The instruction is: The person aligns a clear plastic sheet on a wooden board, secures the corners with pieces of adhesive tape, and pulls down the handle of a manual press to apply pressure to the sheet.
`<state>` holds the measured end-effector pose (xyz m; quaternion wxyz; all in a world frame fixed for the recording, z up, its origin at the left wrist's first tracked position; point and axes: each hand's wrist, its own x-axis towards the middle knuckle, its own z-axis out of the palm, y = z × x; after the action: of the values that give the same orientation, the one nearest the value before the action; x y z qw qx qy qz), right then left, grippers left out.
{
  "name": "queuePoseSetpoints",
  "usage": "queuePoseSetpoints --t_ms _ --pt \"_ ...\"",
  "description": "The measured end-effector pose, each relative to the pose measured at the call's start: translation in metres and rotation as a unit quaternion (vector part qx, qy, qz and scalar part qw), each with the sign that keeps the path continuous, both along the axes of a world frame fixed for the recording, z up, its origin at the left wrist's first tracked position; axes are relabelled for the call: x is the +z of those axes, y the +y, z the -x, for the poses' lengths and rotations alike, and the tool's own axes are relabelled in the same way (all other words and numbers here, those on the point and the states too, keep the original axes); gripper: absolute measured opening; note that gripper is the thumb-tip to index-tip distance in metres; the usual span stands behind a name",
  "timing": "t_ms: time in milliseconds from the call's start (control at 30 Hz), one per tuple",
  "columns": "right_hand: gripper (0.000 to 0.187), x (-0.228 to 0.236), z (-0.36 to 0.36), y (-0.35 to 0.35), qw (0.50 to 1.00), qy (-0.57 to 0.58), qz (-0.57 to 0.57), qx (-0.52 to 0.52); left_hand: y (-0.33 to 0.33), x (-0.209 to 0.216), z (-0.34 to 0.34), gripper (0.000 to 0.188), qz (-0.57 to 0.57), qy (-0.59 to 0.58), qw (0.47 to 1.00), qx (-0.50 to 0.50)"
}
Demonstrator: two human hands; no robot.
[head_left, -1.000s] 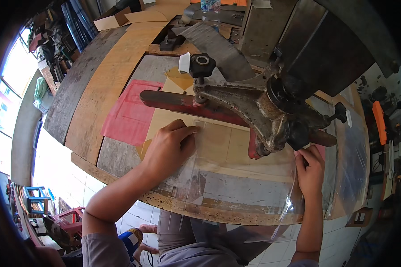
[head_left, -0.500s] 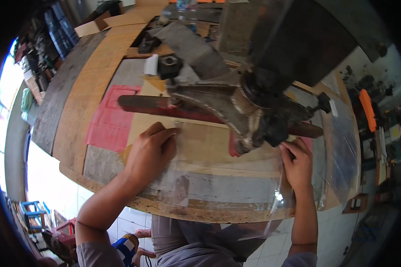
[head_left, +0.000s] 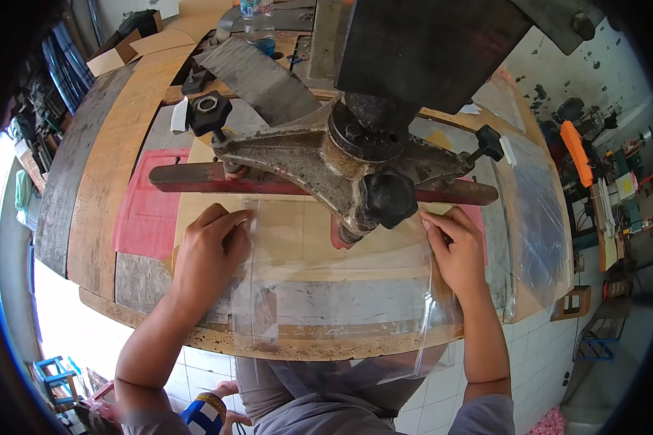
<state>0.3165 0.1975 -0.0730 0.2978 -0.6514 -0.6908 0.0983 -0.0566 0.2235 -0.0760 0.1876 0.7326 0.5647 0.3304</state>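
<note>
A clear plastic sheet [head_left: 341, 297] lies over a tan board [head_left: 297, 225] and hangs past the table's front edge towards my lap. My left hand [head_left: 214, 243] pinches its far left corner, thumb and forefinger together. At the right corner, beside a black knob, my right hand [head_left: 453, 243] has the sheet between thumb and fingertips. Just beyond both hands stands a metal press head [head_left: 290, 152] with spreading arms and black knobs [head_left: 388, 199]. A long dark red bar [head_left: 261, 183] under it runs crosswise, close to the sheet's far edge. Part of that edge is hidden behind the press.
Pink-red sheeting [head_left: 149, 210] lies left of the tan board. Clear film over cardboard [head_left: 540, 225] covers the table's right side. A grey metal plate [head_left: 257, 80] and a plastic bottle [head_left: 257, 22] are farther back. A dark block [head_left: 428, 51] overhangs the press.
The whole view has shifted, so press, table and hands appear farther left, and the picture is sharper. Both hands keep their pinch on the sheet and stay near the bar.
</note>
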Motion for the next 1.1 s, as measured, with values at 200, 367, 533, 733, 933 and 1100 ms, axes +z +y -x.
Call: queuePoseSetpoints --t_ms 200,367,533,733,933,1100 --pt "0.021 0.0 0.0 0.0 1.0 -0.001 0.003 0.001 0.0 -0.001 0.0 0.021 -0.011 -0.002 1.0 -0.001" --pt "0.022 0.001 0.004 0.001 1.0 -0.012 -0.014 0.018 -0.002 0.001 0.005 0.021 -0.015 0.017 1.0 0.013" --pt "0.022 0.007 0.006 -0.002 1.0 -0.021 -0.001 0.004 0.001 -0.006 0.007 0.023 -0.049 0.015 0.998 -0.021" --pt "0.022 0.001 0.002 -0.002 1.0 -0.021 -0.02 0.01 0.002 -0.006 0.006 0.026 -0.043 0.016 0.999 -0.021" --pt "0.022 -0.001 0.005 0.0 0.999 -0.028 -0.039 0.02 0.001 -0.009 0.01 0.025 -0.035 0.009 0.999 -0.021" --pt "0.023 -0.003 0.006 -0.002 0.997 -0.041 -0.064 0.022 0.002 -0.012 0.01 0.022 -0.03 0.004 0.999 -0.027"
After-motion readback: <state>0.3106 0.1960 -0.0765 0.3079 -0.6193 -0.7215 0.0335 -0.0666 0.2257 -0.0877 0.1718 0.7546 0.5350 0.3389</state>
